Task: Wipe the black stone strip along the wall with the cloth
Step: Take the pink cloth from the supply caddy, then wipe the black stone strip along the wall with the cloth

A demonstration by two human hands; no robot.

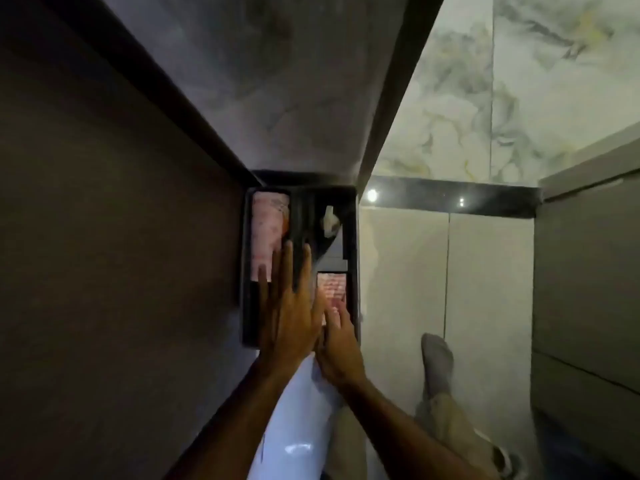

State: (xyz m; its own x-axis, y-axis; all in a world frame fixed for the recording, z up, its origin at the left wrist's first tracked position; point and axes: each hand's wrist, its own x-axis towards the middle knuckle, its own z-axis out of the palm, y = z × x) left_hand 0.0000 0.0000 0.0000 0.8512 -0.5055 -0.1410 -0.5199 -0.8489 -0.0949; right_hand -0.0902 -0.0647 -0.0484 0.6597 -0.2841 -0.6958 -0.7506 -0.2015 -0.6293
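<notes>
A black stone recess [351, 237] sits low at the centre, between a dark panel and a pale tiled wall. A pink cloth [331, 284] lies on its right side, and my right hand [337, 344] presses on the cloth's near end with the fingers. My left hand [287, 306] lies flat on the black surface beside it, fingers spread and holding nothing. A second pink patch [270, 237] shows at the recess's left; I cannot tell whether it is cloth or a reflection. A black stone strip [450, 199] runs along the wall to the right.
A small white object [330, 221] sits in the recess's far part. A glossy white curved body [298, 427] lies under my forearms. My foot in a grey sock [436, 362] rests on the pale floor. A grey cabinet [588, 306] stands at the right.
</notes>
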